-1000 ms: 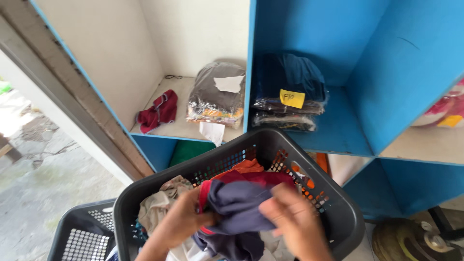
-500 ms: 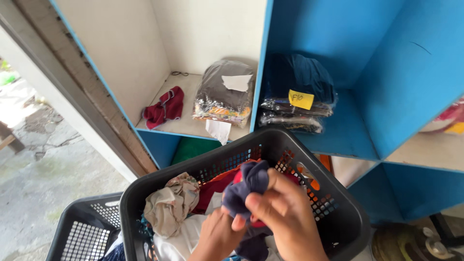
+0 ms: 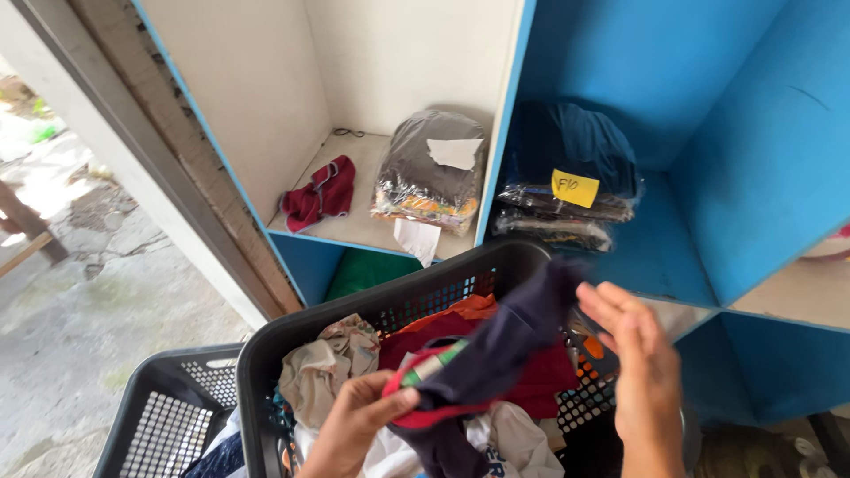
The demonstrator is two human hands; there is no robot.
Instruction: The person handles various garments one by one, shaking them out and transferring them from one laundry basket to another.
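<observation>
L hand (image 3: 354, 425) pinches soft navy cloth (image 3: 505, 345); R hand (image 3: 642, 376) open, over perforated basket (image 3: 266, 354).

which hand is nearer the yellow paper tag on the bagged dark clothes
Right. The right hand is just below the yellow paper tag; the left hand is low, far left, gripping the navy garment.

Both hands, left (image 3: 354, 425) and right (image 3: 642, 389), are cut off at the wrists by the bottom edge. The dark garment (image 3: 505, 350) hides part of the basket (image 3: 266, 354) rim and the clothes beneath. A second basket (image 3: 150, 416) runs off the bottom-left corner. The bagged bundles (image 3: 425, 173) blur their contents.
</observation>
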